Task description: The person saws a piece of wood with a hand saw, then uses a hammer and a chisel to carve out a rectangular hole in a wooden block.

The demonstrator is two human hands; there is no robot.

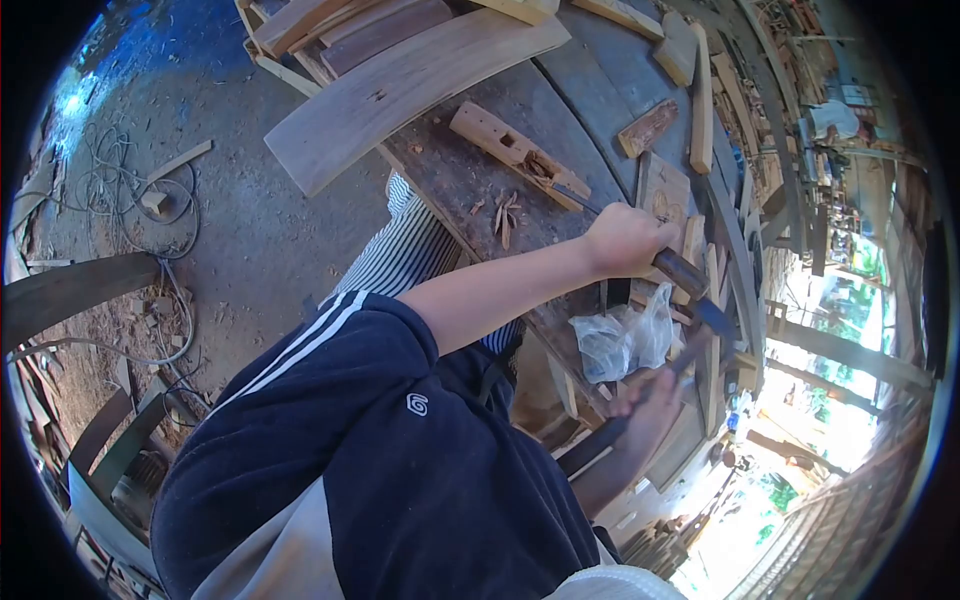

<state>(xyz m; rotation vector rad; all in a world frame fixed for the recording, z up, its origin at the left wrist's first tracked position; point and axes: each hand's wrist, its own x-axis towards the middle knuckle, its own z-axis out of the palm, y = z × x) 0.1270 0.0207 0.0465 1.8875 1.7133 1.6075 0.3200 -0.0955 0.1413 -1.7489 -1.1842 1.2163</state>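
Observation:
My left hand (630, 240) is closed around a chisel (680, 272), whose dark handle sticks out past the fist. Its thin blade reaches to the near end of a wooden block (492, 138) with a square hole and a carved hollow, like a hand plane body, lying on the workbench (440, 160). My right hand (648, 405), smeared by motion, grips a hammer (714, 318) by its handle. The dark hammer head is right by the butt of the chisel handle. Wood shavings (507, 220) lie beside the block.
A broad thin board (400, 90) overhangs the bench's left edge. A crumpled clear plastic bag (628, 335) sits close to my right hand. Wood offcuts (648, 127) and long strips lie along the far side. Cable (195, 225) coils on the floor at left.

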